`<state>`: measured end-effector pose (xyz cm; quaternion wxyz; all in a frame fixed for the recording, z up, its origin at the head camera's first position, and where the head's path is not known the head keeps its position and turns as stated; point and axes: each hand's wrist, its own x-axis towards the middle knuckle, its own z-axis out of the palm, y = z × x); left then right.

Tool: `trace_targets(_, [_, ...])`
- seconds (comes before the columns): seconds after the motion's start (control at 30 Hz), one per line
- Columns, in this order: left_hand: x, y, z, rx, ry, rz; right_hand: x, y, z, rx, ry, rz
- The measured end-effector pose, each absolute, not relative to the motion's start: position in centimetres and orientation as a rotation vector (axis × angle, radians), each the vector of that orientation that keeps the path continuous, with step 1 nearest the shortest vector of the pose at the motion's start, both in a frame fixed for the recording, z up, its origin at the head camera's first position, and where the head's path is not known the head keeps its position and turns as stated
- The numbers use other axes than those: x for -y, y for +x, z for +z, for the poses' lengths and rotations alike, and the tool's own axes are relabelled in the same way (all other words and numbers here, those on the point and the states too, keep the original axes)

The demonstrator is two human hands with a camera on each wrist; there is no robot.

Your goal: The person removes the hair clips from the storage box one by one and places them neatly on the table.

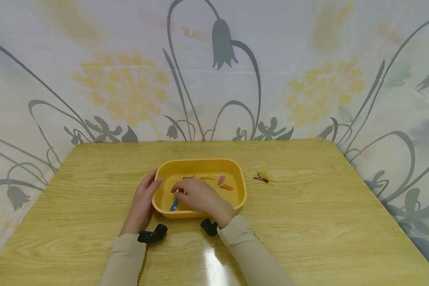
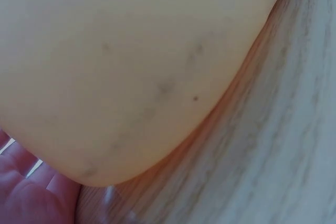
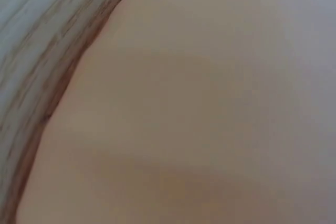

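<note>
A yellow plastic tub (image 1: 200, 213) stands on the wooden table. My left hand (image 1: 143, 200) holds its left side, thumb at the rim and fingers along the outer wall; part of that hand (image 2: 31, 198) also shows in the left wrist view. Reaching into the tub over the near wall, my right hand (image 1: 200, 195) has loosely bent fingers, with the thumb tip close over a blue hair clip (image 1: 174, 204). Also in the tub are a pink clip (image 1: 221, 180), an orange clip (image 1: 226, 186), a yellowish-green clip (image 1: 207, 178) and a brownish clip (image 1: 189, 177) partly behind the hand.
A dark red clip (image 1: 261, 179) and yellow-green clips (image 1: 263, 174) lie on the table (image 1: 307, 222) right of the tub. Black wrist cameras (image 1: 153, 234) sit at both cuffs. A flower-patterned cloth (image 1: 207, 91) hangs behind the table. The tub's outer wall (image 3: 184, 103) fills most of the right wrist view.
</note>
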<state>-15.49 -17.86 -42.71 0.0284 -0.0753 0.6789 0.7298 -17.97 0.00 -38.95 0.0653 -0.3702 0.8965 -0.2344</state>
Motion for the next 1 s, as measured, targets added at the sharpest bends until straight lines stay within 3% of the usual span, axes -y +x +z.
trace_targets(1.0, [17.94, -15.42, -42.84, -2.114, -0.210, 2.232, 0.20, -18.52, -39.77, -2.469, -0.976, -0.631])
